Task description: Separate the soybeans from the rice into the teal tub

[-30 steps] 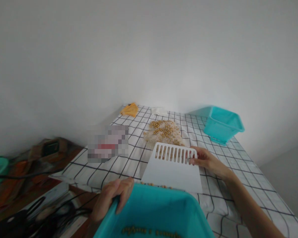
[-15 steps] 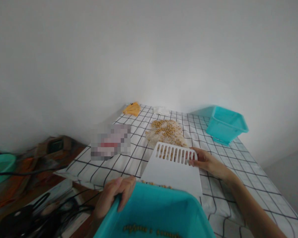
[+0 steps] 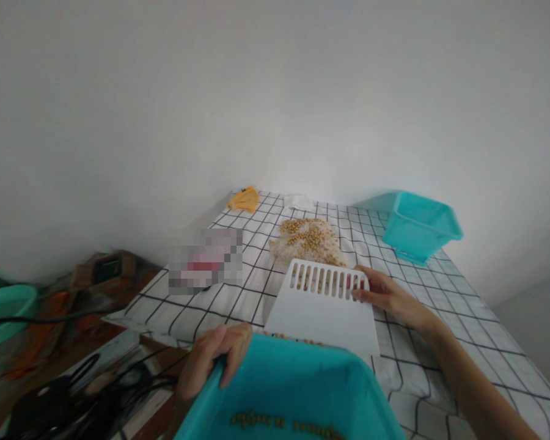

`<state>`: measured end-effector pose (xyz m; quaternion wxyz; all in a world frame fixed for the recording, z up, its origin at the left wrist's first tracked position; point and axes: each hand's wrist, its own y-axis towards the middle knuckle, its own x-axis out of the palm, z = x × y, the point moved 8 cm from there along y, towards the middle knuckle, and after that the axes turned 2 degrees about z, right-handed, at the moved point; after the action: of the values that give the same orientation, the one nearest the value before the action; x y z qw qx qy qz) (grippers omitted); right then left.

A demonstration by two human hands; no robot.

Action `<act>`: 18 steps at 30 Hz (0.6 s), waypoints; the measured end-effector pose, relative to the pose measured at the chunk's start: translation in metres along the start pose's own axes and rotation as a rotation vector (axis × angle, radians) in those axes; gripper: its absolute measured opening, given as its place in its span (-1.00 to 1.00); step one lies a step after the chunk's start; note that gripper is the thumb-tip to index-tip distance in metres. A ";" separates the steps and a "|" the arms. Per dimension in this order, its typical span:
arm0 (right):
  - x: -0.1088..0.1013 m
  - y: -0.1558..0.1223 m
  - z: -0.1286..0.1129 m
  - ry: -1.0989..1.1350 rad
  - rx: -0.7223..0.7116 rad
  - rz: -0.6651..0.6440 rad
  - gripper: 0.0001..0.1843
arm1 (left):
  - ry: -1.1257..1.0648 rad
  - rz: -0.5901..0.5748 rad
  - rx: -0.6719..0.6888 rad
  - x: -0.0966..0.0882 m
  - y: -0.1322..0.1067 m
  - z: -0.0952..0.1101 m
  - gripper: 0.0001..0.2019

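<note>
My left hand (image 3: 217, 354) is closed over the left rim of a turquoise plastic tub (image 3: 297, 360) at the bottom of the view. A row of small yellowish pieces, probably beans, lies low in the tub. My right hand (image 3: 387, 294) grips the right far corner of a white slotted plastic board (image 3: 321, 308), thumb on top and fingers partly hidden beneath. The board's near edge meets the tub's far rim, with a few beans along it. Just beyond the slots spreads a pile of yellow beans mixed with pale rice-like grains (image 3: 309, 238).
A second turquoise tub (image 3: 419, 229) stands at the right on the checked tablecloth (image 3: 242, 275). An orange cloth (image 3: 244, 199) and a white cloth (image 3: 297, 202) lie at the back. A blurred-out item (image 3: 206, 260) sits left. Cables (image 3: 132, 382) and a green basin (image 3: 9, 311) are beyond the table's left edge.
The whole view has shifted slightly. Both hands keep their holds on the tub and the board. The board's slotted end appears a touch higher and further right.
</note>
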<state>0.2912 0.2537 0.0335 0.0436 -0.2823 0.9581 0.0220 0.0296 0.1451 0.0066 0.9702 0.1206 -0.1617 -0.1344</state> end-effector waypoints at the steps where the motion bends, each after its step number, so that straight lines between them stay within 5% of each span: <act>1: -0.001 0.000 0.000 -0.002 0.005 0.001 -0.73 | -0.014 -0.005 0.005 0.000 0.000 0.000 -0.34; 18: 0.007 0.002 -0.001 -0.028 0.013 -0.090 -0.71 | 0.014 -0.007 0.062 0.002 0.003 0.003 -0.37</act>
<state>0.2840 0.2511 0.0341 0.0597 -0.3246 0.9438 0.0177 0.0308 0.1466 0.0106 0.9667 0.1520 -0.1584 -0.1318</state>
